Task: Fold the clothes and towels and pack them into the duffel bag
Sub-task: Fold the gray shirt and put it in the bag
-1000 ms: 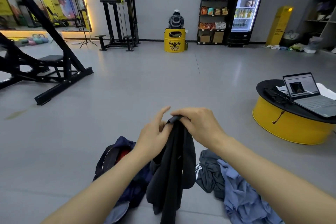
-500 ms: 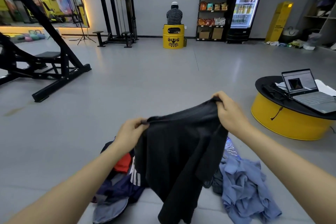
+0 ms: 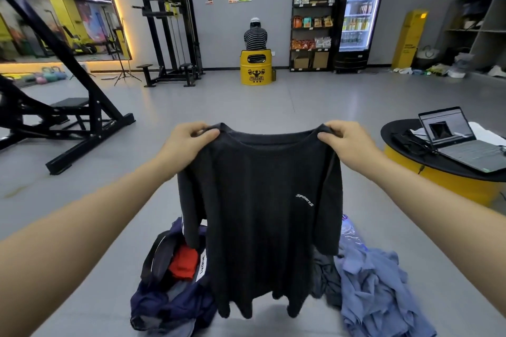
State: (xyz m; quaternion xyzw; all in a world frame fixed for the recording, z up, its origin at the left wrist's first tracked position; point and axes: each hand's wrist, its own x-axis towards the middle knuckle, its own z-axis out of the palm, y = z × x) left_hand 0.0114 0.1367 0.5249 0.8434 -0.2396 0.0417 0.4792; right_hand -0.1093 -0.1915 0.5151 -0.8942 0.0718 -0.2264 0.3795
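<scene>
Left hand (image 3: 189, 139) and right hand (image 3: 339, 137) each pinch a shoulder of the black short-sleeved T-shirt (image 3: 262, 213), which hangs spread and unfolded. Near left below it, the open navy fabric duffel bag (image 3: 164, 306) holds a red garment (image 3: 183, 261). Near right, a crumpled blue-grey clothes heap (image 3: 377, 290) waits, so most of the work seems left.
</scene>
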